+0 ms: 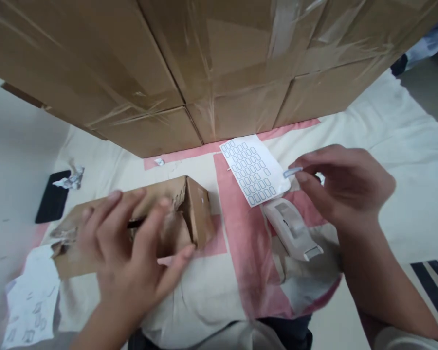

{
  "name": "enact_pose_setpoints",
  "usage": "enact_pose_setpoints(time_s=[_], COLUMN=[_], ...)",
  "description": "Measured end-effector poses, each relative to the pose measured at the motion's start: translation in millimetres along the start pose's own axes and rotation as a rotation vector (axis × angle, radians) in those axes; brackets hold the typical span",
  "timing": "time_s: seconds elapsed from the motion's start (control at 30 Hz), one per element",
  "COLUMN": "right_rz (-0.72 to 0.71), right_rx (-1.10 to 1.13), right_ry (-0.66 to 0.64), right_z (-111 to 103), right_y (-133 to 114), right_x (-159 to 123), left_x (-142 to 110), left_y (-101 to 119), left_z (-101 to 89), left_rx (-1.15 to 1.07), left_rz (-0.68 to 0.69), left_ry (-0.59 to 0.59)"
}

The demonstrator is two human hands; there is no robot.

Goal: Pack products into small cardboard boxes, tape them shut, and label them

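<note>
Between thumb and forefinger, my right hand (345, 182) pinches a small blue-edged sticker (292, 171). Just left of it lies a white sticker sheet (253, 170) with rows of blue-outlined labels, some gaps among them. My left hand (131, 248), fingers spread and slightly blurred, is over a long brown cardboard box (200, 209) with a torn top; the thumb is by the box's near right corner. Whether the fingers press on the box, I cannot tell. A white tape dispenser (294, 228) rests below the sheet, near my right wrist.
Large taped cardboard boxes (241, 63) form a wall at the back. A black phone-like slab (53, 197) with crumpled paper (71, 180) is at the left. Paper with drawn marks (34, 301) lies at lower left. A pink-and-cream cloth (241, 253) covers the surface.
</note>
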State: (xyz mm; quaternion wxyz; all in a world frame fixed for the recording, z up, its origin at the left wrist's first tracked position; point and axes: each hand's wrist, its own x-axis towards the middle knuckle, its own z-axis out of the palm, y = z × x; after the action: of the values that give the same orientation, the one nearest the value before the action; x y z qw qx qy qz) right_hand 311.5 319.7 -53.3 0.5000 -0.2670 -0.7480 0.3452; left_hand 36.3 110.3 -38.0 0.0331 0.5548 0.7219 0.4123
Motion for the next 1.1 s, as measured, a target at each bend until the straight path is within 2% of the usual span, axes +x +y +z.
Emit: enact_pose_setpoints(time_s=[0.1,0.2,0.27,0.33,0.47,0.63,0.8,0.9,1.0,1.1], right_rz=[0.058,0.239,0.393,0.48,0.424,0.425,0.488,0.516,0.5,0.483], right_rx=[0.153,0.367,0.431,0.447,0.463,0.48,0.535,0.565,0.566,0.583], right_ry=[-0.132,-0.222,-0.24,-0.239,-0.189,-0.155,-0.221,-0.2,-0.16,-0.178], right_z=[25.6,66.6,96.7,123.0,154.9,169.4,171.7,167.9,163.3,162.1], right_y=[-36.2,-61.1,-66.1,-63.6,-46.8,-22.6,-14.6,-15.3,-16.0,-15.0], right_x=[-9.1,-23.5,-34.0,-43.3,-54.9,-68.0,-81.8,-78.0,-70.1,-67.0], left_x=[28.4,40.3,40.6,38.7,37.1,39.5,38.3,35.7,33.9,31.9], left_y=[-29.4,-42.7,-43.2,-39.8,-32.0,-27.7,-30.5,-34.7,-36.4,-34.9], left_z=[-18.8,-25.8,-26.8,-26.2,-24.2,-20.4,-10.8,-7.5,-7.4,-8.5], left_rx=[0.292,0.345,0.37,0.392,0.457,0.492,0.45,0.419,0.387,0.371], left_rz=[0.224,0.34,0.356,0.364,0.397,0.436,0.527,0.572,0.563,0.55], left_ry=[-0.256,-0.409,-0.423,-0.412,-0.385,-0.353,-0.113,-0.017,-0.007,-0.027])
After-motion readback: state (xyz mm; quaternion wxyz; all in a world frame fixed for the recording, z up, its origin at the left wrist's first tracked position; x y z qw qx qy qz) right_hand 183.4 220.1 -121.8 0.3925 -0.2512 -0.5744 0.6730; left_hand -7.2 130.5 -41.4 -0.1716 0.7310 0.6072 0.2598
